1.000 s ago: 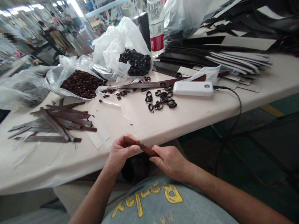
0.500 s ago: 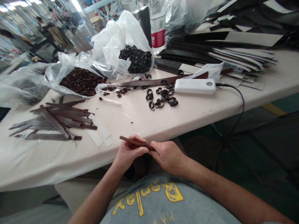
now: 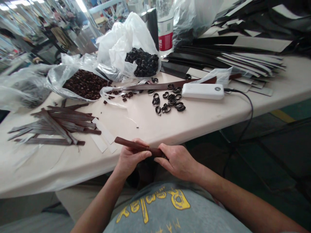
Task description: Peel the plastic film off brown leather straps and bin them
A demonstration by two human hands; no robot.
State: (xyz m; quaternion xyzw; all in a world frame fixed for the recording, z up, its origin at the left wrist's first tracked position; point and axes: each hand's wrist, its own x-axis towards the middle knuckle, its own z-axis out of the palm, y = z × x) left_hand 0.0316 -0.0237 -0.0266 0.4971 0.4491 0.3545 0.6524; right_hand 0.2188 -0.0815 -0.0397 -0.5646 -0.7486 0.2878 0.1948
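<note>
Both hands grip one brown leather strap (image 3: 126, 143) just in front of the table's near edge. My left hand (image 3: 131, 158) pinches it near the middle, thumb on top. My right hand (image 3: 177, 160) closes round its right end, where a brown loop sits on the strap. The strap's free left end sticks out over the table edge. A pile of brown straps (image 3: 55, 124) lies on the table to the left. Loose black loops (image 3: 170, 102) lie in the middle of the table.
A clear bag of brown loops (image 3: 82, 84) and a white bag of black loops (image 3: 142, 61) sit at the back. A white power bank (image 3: 202, 91) with a black cable (image 3: 247, 110) lies right. Black and white sheets (image 3: 230, 55) are stacked far right. White paper strips (image 3: 103, 136) lie near the edge.
The strap has slid leftward through my hands, so more of its left end now sticks out past my left hand. Both hands stay closed on it.
</note>
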